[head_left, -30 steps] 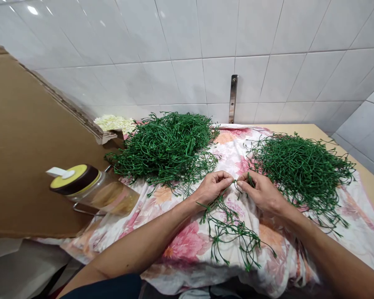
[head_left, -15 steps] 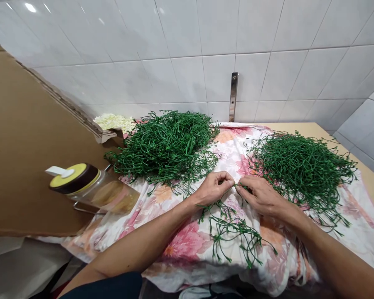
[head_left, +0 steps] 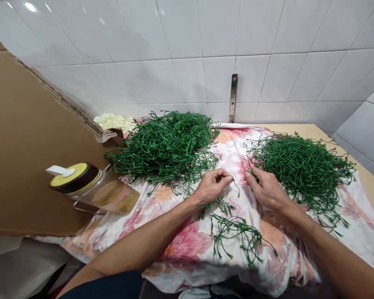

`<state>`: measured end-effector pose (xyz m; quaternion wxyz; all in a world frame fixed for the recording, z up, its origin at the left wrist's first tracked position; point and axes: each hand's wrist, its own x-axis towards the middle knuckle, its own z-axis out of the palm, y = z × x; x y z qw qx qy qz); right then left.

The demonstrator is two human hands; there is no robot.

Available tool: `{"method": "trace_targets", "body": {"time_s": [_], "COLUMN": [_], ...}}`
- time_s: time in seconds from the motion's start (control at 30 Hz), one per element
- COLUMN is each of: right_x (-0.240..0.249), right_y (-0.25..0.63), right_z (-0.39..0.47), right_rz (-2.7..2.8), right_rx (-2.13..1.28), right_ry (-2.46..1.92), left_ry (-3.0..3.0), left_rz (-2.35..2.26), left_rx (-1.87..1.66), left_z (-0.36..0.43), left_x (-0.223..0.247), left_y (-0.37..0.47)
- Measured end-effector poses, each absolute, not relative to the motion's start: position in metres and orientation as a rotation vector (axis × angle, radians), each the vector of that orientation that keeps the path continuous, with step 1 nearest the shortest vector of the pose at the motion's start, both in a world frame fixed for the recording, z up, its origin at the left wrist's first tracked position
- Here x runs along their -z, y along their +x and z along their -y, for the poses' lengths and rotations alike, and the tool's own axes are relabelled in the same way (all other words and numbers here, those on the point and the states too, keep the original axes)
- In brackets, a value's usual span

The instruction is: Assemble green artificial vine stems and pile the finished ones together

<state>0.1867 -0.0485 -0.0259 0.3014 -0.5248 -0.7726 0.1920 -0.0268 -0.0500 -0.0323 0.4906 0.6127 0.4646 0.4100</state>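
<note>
Reading the clock from the gap between the hands, with 12 at the tiled wall (head_left: 187,79), the left hand (head_left: 212,189) pinches a thin green artificial stem (head_left: 238,190) between thumb and forefinger. Its visible end leaves the fingertips and curves down, its long axis pointing roughly to 5 o'clock. The right hand (head_left: 266,189) has thumb and fingers drawn together on a mostly hidden green piece (head_left: 252,171). Loose stems (head_left: 237,232) lie at 6, the larger heap (head_left: 171,145) at 10, another heap (head_left: 302,166) between 2 and 3, and a lidded jar (head_left: 115,197) at 9.
</note>
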Motion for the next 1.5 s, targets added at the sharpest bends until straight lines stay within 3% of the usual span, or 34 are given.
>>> {"method": "trace_targets", "body": {"time_s": [0.33,1.07,1.5], "right_x": [0.033,0.039,0.031], "right_y": [0.164,0.161,0.160], "right_z": [0.060,0.061,0.066], "right_rz": [1.610,1.147,1.276], "right_rx": [-1.522,-1.949,-1.858], "right_ry": [-1.183,-1.053,-1.106], "left_ry": [1.362,1.899,2.411], "left_rz": [-1.057,-1.211,-1.062], "left_rx": [-1.068,-1.218,-1.154], "left_z": [0.050,0.065,0.065], "left_x": [0.039,0.038,0.041], "left_y": [-0.024,-0.022,-0.031]}}
